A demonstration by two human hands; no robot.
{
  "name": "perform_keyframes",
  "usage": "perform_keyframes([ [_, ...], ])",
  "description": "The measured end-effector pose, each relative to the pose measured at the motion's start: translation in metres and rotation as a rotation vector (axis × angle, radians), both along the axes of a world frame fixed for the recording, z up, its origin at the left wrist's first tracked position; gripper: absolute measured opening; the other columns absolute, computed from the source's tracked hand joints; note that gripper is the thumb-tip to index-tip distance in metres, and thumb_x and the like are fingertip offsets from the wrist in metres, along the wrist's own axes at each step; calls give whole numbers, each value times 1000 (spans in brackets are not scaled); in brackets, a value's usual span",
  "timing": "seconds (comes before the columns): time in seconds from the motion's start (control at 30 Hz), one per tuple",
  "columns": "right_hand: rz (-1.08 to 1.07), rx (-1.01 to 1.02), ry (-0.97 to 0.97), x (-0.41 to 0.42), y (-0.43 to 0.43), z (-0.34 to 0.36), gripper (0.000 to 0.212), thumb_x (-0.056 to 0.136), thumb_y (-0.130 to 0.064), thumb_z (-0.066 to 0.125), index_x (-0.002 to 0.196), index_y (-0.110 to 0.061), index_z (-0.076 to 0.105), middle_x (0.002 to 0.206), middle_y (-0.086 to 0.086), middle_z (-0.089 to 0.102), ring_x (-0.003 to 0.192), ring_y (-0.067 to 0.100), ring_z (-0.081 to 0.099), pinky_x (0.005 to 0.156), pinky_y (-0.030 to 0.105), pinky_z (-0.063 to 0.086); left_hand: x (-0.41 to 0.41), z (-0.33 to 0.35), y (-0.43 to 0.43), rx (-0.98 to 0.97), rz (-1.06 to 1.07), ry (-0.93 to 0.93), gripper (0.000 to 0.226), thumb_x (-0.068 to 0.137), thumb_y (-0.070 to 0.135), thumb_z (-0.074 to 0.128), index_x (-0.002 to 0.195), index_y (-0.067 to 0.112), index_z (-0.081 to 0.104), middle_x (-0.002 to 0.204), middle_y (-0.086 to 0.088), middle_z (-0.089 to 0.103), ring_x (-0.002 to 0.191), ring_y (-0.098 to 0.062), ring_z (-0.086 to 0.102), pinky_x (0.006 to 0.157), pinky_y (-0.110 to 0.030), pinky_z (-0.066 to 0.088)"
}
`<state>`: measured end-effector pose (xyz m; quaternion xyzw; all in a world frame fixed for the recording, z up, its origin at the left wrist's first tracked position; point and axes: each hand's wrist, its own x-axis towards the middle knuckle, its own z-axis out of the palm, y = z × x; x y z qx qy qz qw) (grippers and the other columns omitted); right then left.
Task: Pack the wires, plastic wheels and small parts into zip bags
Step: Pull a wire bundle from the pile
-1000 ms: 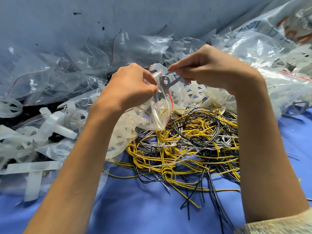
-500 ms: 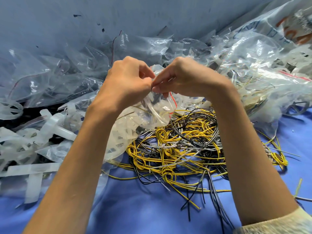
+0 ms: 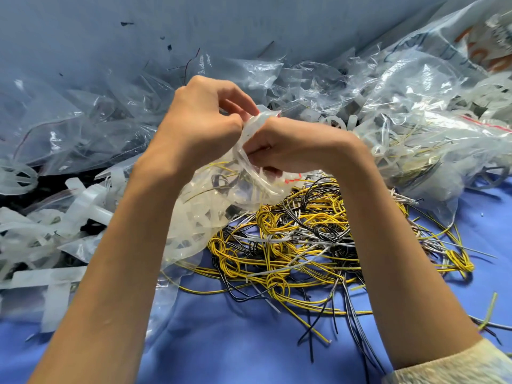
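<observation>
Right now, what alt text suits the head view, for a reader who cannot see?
A left hand and right hand pinch the mouth of a clear zip bag holding white plastic parts. Below it a tangle of yellow, black and white wires lies on blue cloth, with more clear bags heaped behind.

Wires (image 3: 299,245) before bag pile (image 3: 401,106), wheels (image 3: 69,217) left.

A blue cloth (image 3: 249,345) lies underneath everything, a grey-blue backdrop (image 3: 249,26) flecked with dark specks rises behind, and a big printed sack (image 3: 454,42) slumps at top right.
</observation>
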<state>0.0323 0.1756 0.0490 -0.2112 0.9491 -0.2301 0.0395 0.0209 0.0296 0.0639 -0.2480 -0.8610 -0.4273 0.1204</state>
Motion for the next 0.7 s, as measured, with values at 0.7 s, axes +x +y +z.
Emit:
perform_keyframes([
  [0.7, -266, -342, 140, -4, 25, 7, 33, 96, -23, 55, 89, 7, 69, 55, -1, 55, 42, 4, 45, 41, 13, 36, -5, -4, -2, -128, 184, 5, 20, 86, 17, 55, 98, 29, 65, 88, 4, 64, 96, -21, 61, 89, -30, 48],
])
